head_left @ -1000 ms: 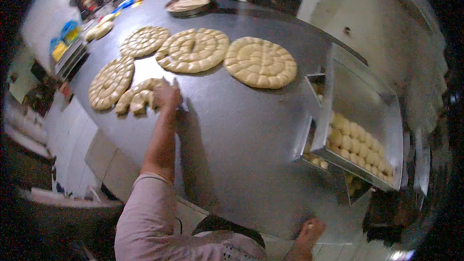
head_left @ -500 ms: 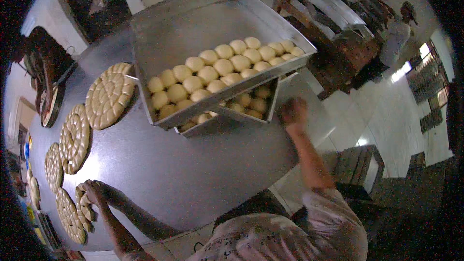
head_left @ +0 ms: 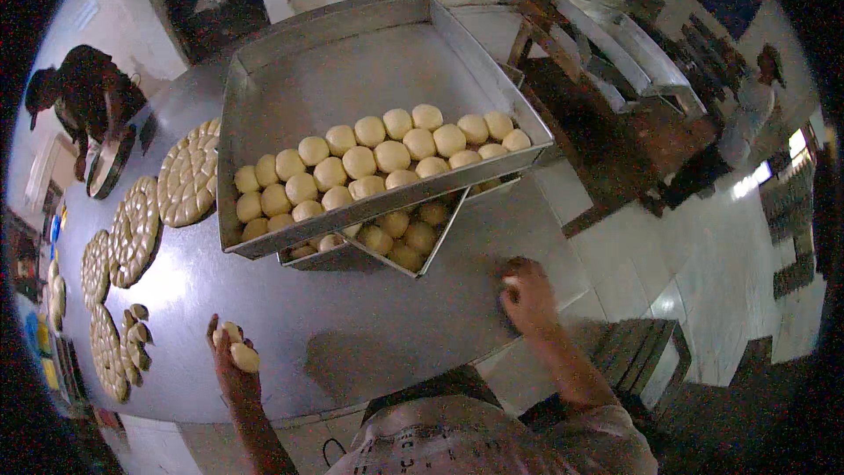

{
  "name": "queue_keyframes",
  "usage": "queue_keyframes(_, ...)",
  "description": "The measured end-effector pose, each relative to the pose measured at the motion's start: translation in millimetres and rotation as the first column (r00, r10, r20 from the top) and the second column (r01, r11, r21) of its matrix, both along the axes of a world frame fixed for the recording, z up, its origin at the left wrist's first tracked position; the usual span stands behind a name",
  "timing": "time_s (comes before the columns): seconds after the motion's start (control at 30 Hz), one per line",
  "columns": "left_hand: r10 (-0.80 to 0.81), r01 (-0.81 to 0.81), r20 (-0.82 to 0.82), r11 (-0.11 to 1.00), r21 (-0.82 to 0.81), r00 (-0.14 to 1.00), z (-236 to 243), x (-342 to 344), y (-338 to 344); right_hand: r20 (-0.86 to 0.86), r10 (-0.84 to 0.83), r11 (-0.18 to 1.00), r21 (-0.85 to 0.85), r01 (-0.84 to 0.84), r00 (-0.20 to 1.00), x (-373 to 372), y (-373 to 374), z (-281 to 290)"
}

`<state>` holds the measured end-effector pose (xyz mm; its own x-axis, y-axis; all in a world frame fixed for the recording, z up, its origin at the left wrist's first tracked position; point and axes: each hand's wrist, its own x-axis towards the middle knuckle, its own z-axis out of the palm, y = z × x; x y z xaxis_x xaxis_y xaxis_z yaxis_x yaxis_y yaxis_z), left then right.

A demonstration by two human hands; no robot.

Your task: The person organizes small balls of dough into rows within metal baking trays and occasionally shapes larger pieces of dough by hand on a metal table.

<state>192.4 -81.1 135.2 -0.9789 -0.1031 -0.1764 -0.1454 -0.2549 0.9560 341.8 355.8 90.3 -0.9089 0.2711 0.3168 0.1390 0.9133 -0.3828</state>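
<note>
My left hand (head_left: 233,369), over the near left of the table, is closed around pale dough pieces (head_left: 244,356). My right hand (head_left: 527,292) is at the right side of the table, fingers curled over a small pale bit of dough (head_left: 510,282), mostly hidden beneath them. Between and beyond my hands stands a deep metal tray (head_left: 492,48), its near part filled with rows of round dough balls (head_left: 359,162). Under it, another tray set at an angle holds more dough balls (head_left: 396,225). A short cluster of cut dough pieces (head_left: 136,343) lies left of my left hand.
Several scored dough rounds (head_left: 132,229) line the table's (head_left: 352,299) left side. At the far left another person (head_left: 88,97) bends over a round pan (head_left: 107,167). Beyond the right edge are a tiled floor (head_left: 651,273), a wooden stand (head_left: 607,136) with metal trays, and another person (head_left: 758,110).
My left hand has come right from the cut dough pieces, now carrying some. My right hand has moved down and slightly left, near the table's edge. The view has shifted a little.
</note>
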Motion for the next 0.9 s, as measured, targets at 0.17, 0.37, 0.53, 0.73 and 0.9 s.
queue_keyframes(0.17,-0.069,0.088,-0.063,0.915,0.393,0.996,-11.5,30.6,-0.3,0.026,-0.374,0.478,-0.851,0.217,0.927,-83.5,30.9,135.1)
queue_keyframes(0.37,-0.089,0.085,-0.005,0.929,0.359,0.996,20.0,47.7,100.7,-0.502,-0.188,0.949,-0.314,0.025,0.844,-205.5,83.7,187.0)
queue_keyframes(0.53,-0.134,0.153,-0.099,0.963,0.222,0.986,28.2,48.2,92.6,-0.513,0.054,0.847,-0.43,-0.311,0.857,-162.8,-6.7,201.7)
queue_keyframes(0.73,-0.542,0.547,-0.166,0.837,-0.018,0.824,23.8,66.6,120.4,-0.133,0.555,0.547,-0.685,-0.481,0.821,-41.3,-144.9,101.0)
queue_keyframes(0.9,-0.258,0.258,-0.011,0.963,0.075,0.966,19.0,35.7,30.1,-0.017,0.089,0.93,-0.355,-0.089,0.996,19.8,-91.5,32.1)
